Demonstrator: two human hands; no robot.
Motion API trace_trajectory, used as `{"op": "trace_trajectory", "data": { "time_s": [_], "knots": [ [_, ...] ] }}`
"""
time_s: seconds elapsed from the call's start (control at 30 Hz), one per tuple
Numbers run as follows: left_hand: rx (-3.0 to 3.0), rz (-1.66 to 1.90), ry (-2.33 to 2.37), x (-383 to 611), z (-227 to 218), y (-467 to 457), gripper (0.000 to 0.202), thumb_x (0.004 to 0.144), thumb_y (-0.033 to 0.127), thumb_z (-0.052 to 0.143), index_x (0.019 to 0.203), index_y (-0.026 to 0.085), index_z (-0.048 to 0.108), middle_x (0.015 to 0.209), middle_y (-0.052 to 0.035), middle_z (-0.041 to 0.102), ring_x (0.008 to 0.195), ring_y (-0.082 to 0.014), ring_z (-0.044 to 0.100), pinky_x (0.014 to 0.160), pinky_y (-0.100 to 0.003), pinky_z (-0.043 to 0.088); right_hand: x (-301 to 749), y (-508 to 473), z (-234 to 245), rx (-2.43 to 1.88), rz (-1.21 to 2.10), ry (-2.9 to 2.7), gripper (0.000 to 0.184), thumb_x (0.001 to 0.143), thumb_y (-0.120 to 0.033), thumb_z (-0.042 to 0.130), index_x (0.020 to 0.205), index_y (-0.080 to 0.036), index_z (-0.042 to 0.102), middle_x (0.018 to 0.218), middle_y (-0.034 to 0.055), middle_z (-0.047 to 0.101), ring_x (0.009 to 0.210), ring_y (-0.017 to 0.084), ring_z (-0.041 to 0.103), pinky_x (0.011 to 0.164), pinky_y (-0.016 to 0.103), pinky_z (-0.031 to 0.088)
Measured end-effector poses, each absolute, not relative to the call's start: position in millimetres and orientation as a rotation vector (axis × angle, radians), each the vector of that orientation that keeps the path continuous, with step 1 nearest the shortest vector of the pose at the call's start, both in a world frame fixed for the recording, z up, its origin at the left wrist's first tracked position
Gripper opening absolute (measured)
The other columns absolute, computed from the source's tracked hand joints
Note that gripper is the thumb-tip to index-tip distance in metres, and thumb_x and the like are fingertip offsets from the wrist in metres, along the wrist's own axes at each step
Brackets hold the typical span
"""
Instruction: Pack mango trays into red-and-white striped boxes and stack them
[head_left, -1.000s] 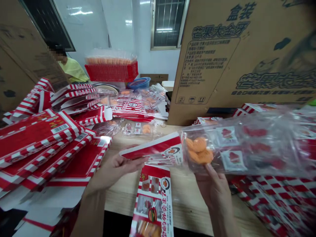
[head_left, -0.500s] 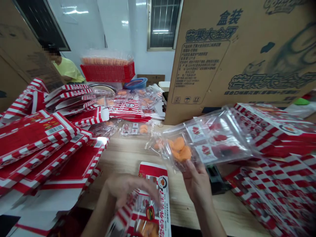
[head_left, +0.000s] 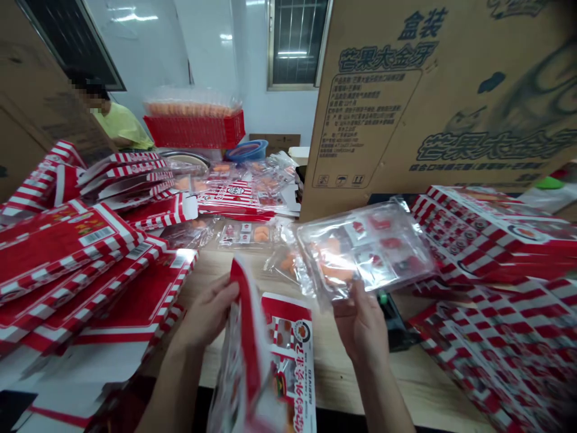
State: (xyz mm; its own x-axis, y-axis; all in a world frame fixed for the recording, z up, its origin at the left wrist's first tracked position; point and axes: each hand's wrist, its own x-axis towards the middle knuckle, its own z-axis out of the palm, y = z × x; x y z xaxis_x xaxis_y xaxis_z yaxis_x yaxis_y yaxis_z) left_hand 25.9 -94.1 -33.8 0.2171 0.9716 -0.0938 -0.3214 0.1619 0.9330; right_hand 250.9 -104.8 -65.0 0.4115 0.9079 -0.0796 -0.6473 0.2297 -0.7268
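My left hand (head_left: pixel 208 319) pinches the upper edge of a red-and-white printed carton (head_left: pixel 247 319), which stands steeply tilted and is blurred by motion. Behind it on the table lies another carton (head_left: pixel 305 367) with clear windows and a red end, partly covered. My right hand (head_left: pixel 363 328) grips the near edge of a clear plastic tray pack (head_left: pixel 392 240), thumb on top. Orange pieces fill its left end, and white sachets and red pieces show in the other compartments. Just beyond the right hand, a smaller clear bag (head_left: pixel 288 264) with orange contents lies on the table.
Striped cartons (head_left: pixel 90 240) pile up at the left, and more cartons (head_left: pixel 505 240) are stacked at the right. A large cardboard box (head_left: pixel 374 126) stands behind. Clear packs, a blue basin (head_left: pixel 247 151) and a red crate (head_left: pixel 193 131) sit further back. A person in a yellow shirt (head_left: pixel 124 126) is at far left.
My left hand has taken hold of a carton's top edge and swung it up steeply. The tray pack in my right hand has turned flatter toward me and shifted slightly left.
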Motion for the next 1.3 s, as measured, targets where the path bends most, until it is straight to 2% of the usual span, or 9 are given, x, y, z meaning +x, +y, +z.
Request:
{"op": "trace_trajectory", "data": {
  "time_s": [0.23,0.3,0.47,0.7,0.8,0.9,1.07,1.17,1.3],
  "knots": [
    [1.105,1.047,1.042,63,-51,-92,0.038,0.079,0.034,0.062,0.115,0.023,0.054,0.106,-0.0013,0.066,0.088,-0.0144,0.062,0.076,-0.022,0.049,254,-84,-50,-0.706,1.0,-0.47,0.037,0.066,-0.031,0.078,0.1,-0.027,0.065,0.096,-0.0009,0.072,0.087,0.017,0.069,0.078,0.033,0.057],
    [1.145,0.982,0.989,67,-57,-95,0.042,0.08,0.03,0.061,0.119,0.025,0.049,0.106,-0.0001,0.064,0.088,-0.0137,0.061,0.075,-0.022,0.049,256,-82,-51,-0.776,1.062,-0.46,0.034,0.062,-0.034,0.08,0.091,-0.024,0.067,0.086,-0.0001,0.073,0.079,0.018,0.07,0.07,0.032,0.058],
    [1.092,0.859,0.912,66,-70,-104,0.02,0.079,0.029,0.061,0.095,0.019,0.057,0.08,0.0019,0.062,0.07,-0.0109,0.058,0.064,-0.02,0.047,266,-94,-60,-0.883,1.344,-0.521,0.033,0.059,-0.03,0.082,0.088,-0.02,0.071,0.086,0.0029,0.075,0.078,0.02,0.071,0.069,0.029,0.058],
    [0.804,1.191,1.029,63,-87,-108,0.029,0.064,0.036,0.074,0.074,0.018,0.054,0.063,0.0067,0.056,0.055,-0.0067,0.051,0.053,-0.016,0.041,286,-121,-78,-1.004,1.61,-0.78,0.028,0.062,-0.031,0.08,0.087,-0.018,0.074,0.083,0.0071,0.076,0.078,0.026,0.07,0.075,0.041,0.055],
    [0.82,1.231,1.069,66,-88,-111,0.026,0.066,0.037,0.072,0.079,0.02,0.057,0.064,0.0074,0.055,0.056,-0.0064,0.051,0.054,-0.015,0.041,291,-124,-77,-1.021,1.64,-0.927,0.021,0.062,-0.032,0.079,0.077,-0.017,0.075,0.07,0.005,0.075,0.068,0.023,0.069,0.069,0.039,0.055],
    [0.983,1.105,1.088,62,-85,-113,0.026,0.073,0.039,0.066,0.063,0.017,0.056,0.056,0.0062,0.05,0.051,-0.0058,0.045,0.049,-0.015,0.037,295,-127,-70,-1.035,1.7,-1.082,0.023,0.062,-0.032,0.079,0.08,-0.018,0.075,0.068,0.0037,0.074,0.067,0.023,0.068,0.069,0.038,0.054],
    [1.305,0.85,0.893,47,-81,-109,0.024,0.075,0.036,0.066,0.064,0.015,0.07,0.069,-0.0024,0.061,0.07,-0.0147,0.057,0.067,-0.024,0.047,299,-119,-60,-1.037,1.718,-1.248,0.032,0.059,-0.045,0.078,0.071,-0.015,0.075,0.067,0.0069,0.073,0.069,0.025,0.067,0.073,0.041,0.054],
    [1.245,0.818,0.882,49,-83,-107,0.026,0.071,0.038,0.07,0.061,0.014,0.069,0.064,-0.0018,0.059,0.062,-0.0139,0.055,0.061,-0.025,0.047,297,-99,-57,-1.054,1.347,-1.116,0.036,0.066,-0.042,0.075,0.094,-0.021,0.072,0.086,0.005,0.075,0.08,0.024,0.068,0.077,0.04,0.054],
    [1.133,1.002,0.974,63,-91,-108,0.035,0.072,0.045,0.066,0.057,0.015,0.059,0.063,0.0023,0.051,0.056,-0.0088,0.047,0.055,-0.02,0.042,284,-68,-53,-1.035,0.897,-0.936,0.073,0.065,-0.027,0.075,0.132,-0.03,0.046,0.123,0.0049,0.062,0.102,0.023,0.063,0.087,0.042,0.05]
  ]
}}
